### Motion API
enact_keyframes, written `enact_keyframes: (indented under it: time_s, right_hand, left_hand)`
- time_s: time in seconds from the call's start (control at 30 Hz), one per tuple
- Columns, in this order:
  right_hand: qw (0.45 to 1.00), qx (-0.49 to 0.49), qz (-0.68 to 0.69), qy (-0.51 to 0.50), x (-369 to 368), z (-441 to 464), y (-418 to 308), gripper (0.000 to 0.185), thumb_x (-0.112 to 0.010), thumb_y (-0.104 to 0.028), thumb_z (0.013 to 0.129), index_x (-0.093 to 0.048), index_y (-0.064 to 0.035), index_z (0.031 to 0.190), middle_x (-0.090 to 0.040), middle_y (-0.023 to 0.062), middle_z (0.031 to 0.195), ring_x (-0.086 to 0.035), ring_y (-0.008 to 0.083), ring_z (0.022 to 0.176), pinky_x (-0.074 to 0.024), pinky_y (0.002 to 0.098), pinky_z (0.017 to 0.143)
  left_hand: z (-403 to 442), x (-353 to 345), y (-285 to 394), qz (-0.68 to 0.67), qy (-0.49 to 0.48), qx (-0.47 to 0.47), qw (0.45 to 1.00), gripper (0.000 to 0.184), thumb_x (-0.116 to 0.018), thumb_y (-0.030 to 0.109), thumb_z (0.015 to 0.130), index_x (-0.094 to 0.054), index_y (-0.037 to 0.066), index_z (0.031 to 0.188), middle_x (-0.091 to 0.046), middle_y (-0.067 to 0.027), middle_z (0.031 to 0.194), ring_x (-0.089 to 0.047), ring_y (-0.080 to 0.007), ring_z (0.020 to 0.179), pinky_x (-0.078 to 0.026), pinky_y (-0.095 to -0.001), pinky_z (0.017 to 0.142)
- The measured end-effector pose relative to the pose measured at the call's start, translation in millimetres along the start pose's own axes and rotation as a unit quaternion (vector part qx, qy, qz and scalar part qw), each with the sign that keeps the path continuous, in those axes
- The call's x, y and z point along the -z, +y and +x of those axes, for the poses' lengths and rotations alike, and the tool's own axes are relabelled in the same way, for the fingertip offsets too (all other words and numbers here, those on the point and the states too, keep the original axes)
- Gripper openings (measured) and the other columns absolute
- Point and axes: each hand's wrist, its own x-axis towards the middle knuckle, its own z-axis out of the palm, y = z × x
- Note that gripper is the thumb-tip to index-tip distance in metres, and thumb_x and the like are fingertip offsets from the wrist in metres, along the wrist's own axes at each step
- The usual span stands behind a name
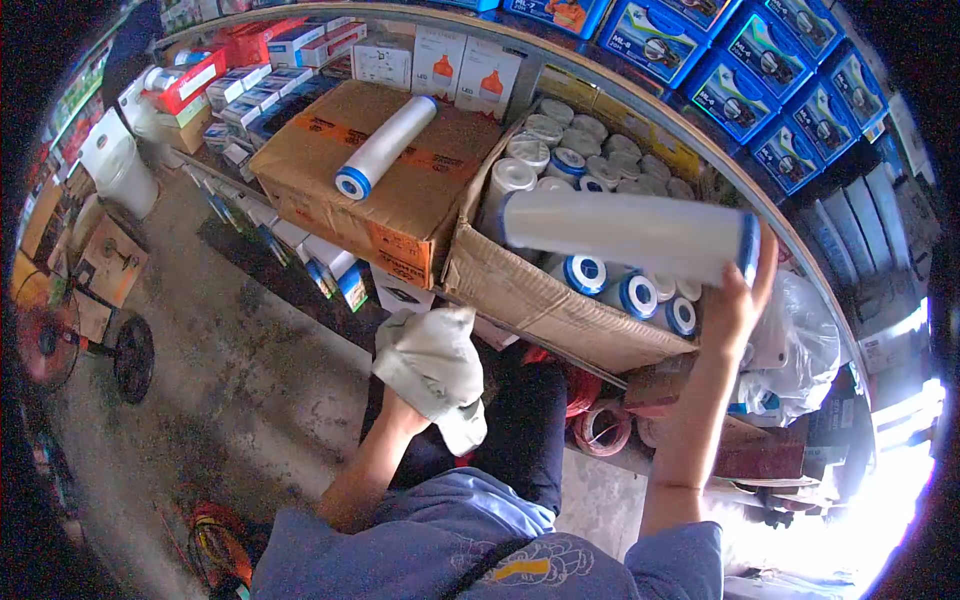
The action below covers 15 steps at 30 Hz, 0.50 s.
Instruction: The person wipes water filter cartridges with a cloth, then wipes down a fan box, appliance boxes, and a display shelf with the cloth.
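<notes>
My right hand (738, 300) is closed around the blue-capped right end of a long white filter cartridge (620, 228). The cartridge is held nearly level above an open cardboard box (540, 300) and looks slightly blurred. Inside that box stand several more white cartridges (638, 294), some with blue ring ends and some in clear wrap. In my left hand (404, 416) is a bunched white cloth (432, 365), held in front of my lap; it hides most of the fingers. Another blue-ended filter cartridge (390, 145) lies on a closed cardboard box (320, 190) to the left.
Blue product boxes (740, 90) are stacked at the back right. White bulb cartons (465, 75) stand behind the closed box. A clear plastic bag (800, 345) hangs beside my right forearm. At the left are a black fan (133, 358) and a white bucket (125, 180) on the floor.
</notes>
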Motion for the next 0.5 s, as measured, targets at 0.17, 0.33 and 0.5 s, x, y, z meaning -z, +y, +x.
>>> enact_keyframes:
  time_s: [0.17,0.33,0.5]
  right_hand:
    - [0.995,0.007,0.098,-0.011,26.4,-71.9,-10.8,0.090,-0.074,-0.049,0.055,-0.036,0.0005,0.120,-0.048,0.0140,0.109,-0.050,0.0239,0.100,-0.0393,0.0384,0.087]
    - [0.955,0.061,0.126,-0.262,36.4,-133.4,13.6,0.091,-0.074,-0.049,0.058,-0.029,-0.0049,0.123,-0.044,0.0162,0.108,-0.049,0.0278,0.099,-0.0459,0.0463,0.080]
    - [0.932,-0.066,0.178,-0.308,42.5,-158.6,26.0,0.092,-0.079,-0.036,0.054,-0.026,-0.0092,0.125,-0.040,0.0180,0.114,-0.043,0.0318,0.109,-0.0407,0.0460,0.084]
  left_hand:
    - [4.2,-26.6,4.0,0.026,-0.041,-0.032,0.998,0.051,-0.032,0.044,0.089,-0.037,0.007,0.124,-0.048,-0.0080,0.118,-0.048,-0.0213,0.107,-0.040,-0.0368,0.091]
    - [13.9,-28.6,-4.4,-0.045,-0.050,-0.089,0.994,0.052,-0.040,0.045,0.087,-0.037,0.008,0.124,-0.047,-0.0076,0.117,-0.048,-0.0218,0.107,-0.039,-0.0352,0.091]
    - [-1.7,27.9,-13.7,0.021,-0.004,-0.008,1.000,0.050,-0.054,0.034,0.082,-0.041,0.002,0.119,-0.053,-0.0067,0.105,-0.053,-0.0211,0.093,-0.044,-0.0372,0.083]
